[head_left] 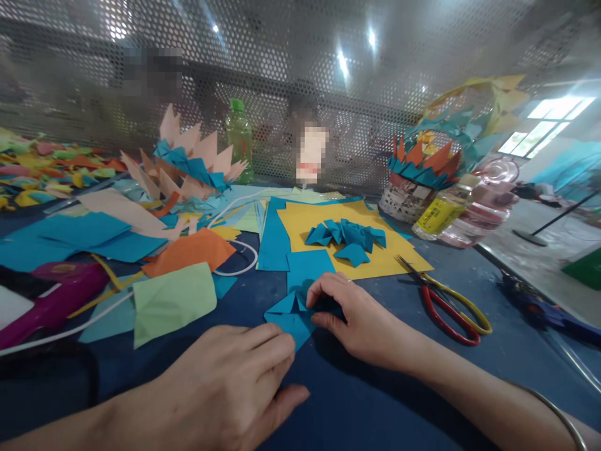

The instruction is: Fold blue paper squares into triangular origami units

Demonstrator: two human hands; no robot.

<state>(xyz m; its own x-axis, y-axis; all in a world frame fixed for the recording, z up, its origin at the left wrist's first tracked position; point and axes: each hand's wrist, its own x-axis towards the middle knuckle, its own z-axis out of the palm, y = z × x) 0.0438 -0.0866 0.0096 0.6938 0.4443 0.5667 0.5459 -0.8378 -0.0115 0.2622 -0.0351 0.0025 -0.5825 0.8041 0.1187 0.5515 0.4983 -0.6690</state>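
A partly folded blue paper (292,314) lies on the dark blue table between my hands, with small triangular flaps standing up. My left hand (235,376) rests on its lower left edge, fingers bent and close together, thumb apart. At the paper's right side my right hand (340,307) curls its thumb and fingers around the edge in a pinch. Just behind is a flat blue sheet (310,266). Several folded blue pieces (354,237) sit in a pile on yellow sheets (300,219).
Red-and-yellow-handled scissors (453,307) lie right. A magenta glue gun (61,300), white cord and green paper (173,300) are left. Bottles (441,210) and a paper-spiked can (406,197) stand back right. Pink-and-blue paper spikes (188,156) and a green-capped bottle (239,134) stand behind.
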